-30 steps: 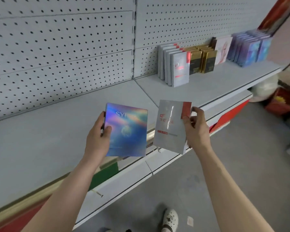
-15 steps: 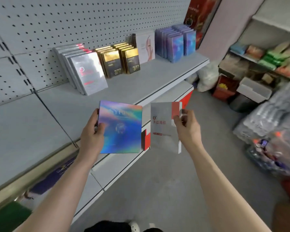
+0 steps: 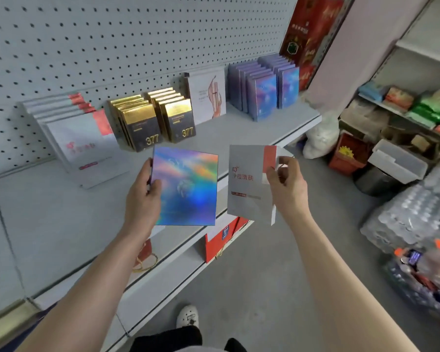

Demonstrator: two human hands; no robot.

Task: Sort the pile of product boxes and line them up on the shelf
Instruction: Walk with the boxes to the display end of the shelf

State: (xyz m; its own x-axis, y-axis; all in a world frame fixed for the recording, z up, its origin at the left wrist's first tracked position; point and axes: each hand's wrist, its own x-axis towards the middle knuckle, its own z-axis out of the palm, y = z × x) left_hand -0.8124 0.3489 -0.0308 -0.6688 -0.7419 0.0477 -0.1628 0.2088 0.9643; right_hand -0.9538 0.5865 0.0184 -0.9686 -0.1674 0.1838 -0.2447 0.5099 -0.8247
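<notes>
Holographic box (image 3: 186,186) is held in the left grip (image 3: 141,199), fingers curled round its edge; white-and-red box (image 3: 248,179) is pinched in the right grip (image 3: 287,189). Both holds are unchanged. Over the last second the sorted rows have been brought closer. Both boxes are held just in front of the gold 377 row (image 3: 153,123). Matching white-and-red row (image 3: 79,138) stands left of it, blue holographic row (image 3: 262,95) right. Placement is likely next.

Left hand (image 3: 142,199) and right hand (image 3: 287,189) bare, forearms (image 3: 92,280) bare to frame edge; black trousers (image 3: 168,339) at lower edge; one white clog-style shoe (image 3: 187,316), holes on top, dark strap label.
</notes>
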